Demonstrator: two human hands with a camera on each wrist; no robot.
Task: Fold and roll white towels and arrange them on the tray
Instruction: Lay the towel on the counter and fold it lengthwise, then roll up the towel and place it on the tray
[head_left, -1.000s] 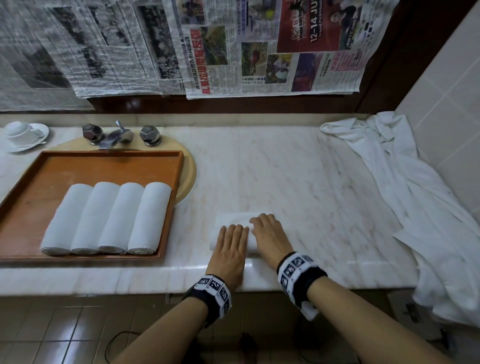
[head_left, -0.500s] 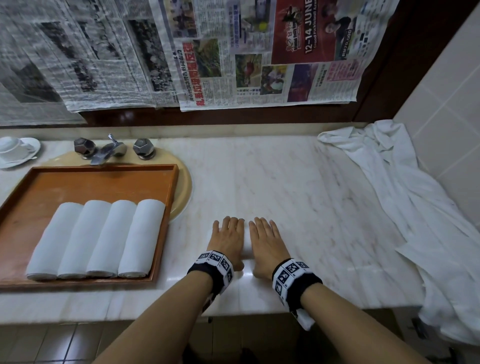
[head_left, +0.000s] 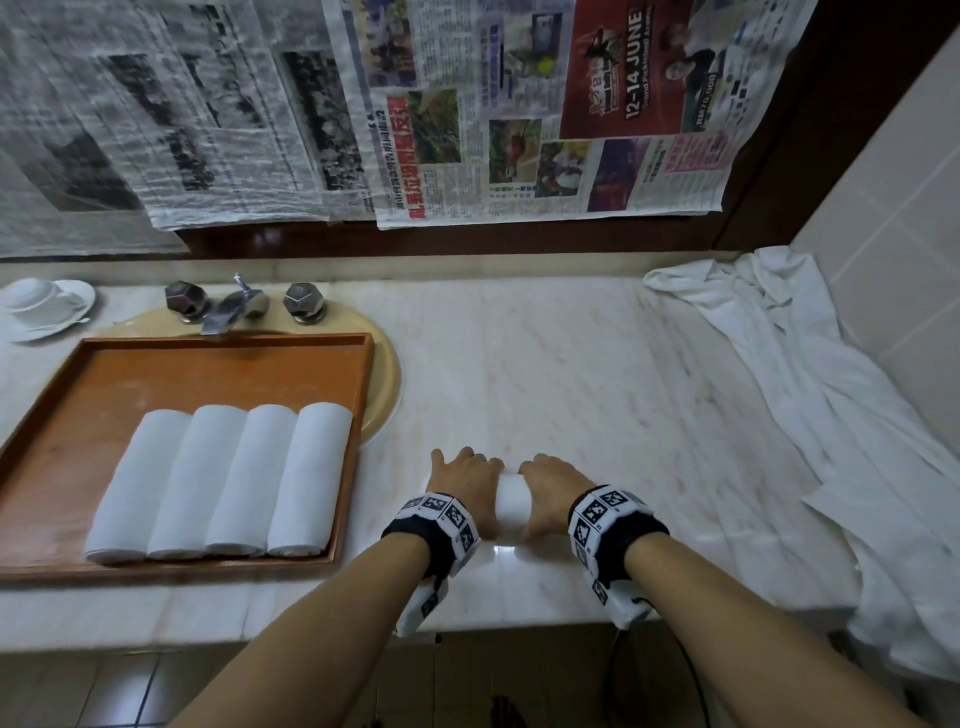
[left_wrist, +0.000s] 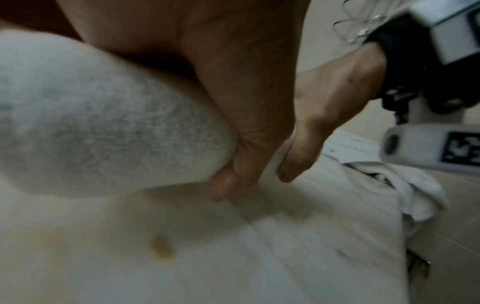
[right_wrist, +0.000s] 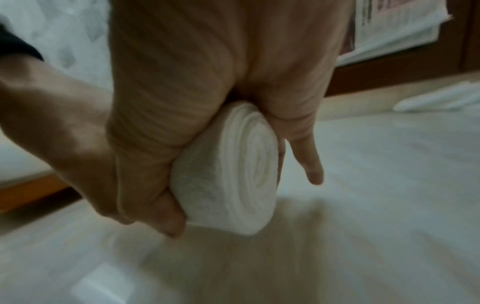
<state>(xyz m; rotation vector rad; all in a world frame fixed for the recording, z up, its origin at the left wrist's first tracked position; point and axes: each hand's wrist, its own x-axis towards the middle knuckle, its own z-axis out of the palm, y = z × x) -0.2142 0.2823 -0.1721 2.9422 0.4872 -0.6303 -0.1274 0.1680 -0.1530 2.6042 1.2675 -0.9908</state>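
Towels are the subject: a marble counter (head_left: 571, 374) carries everything, and places below are given relative to the wooden tray (head_left: 208, 364) at its left end. Loose white linen (head_left: 810, 415) lies heaped well to the right of the tray, against the tiled wall. Four rolled towels (head_left: 223, 478) lie side by side touching each other inside the tray, toward its near right part. A fifth rolled towel (head_left: 511, 501) sits just right of the tray, near the counter's front edge, held at both ends. Left hand (head_left: 462, 488) wraps one end, right hand (head_left: 553, 491) wraps the other, fingers curled round it; its spiral end shows in the right wrist view. Judgement: rolling appears complete and transfer is in hand. Next move calls for carrying it leftward without loosening and setting it among the others; spare floor lies left and behind the four
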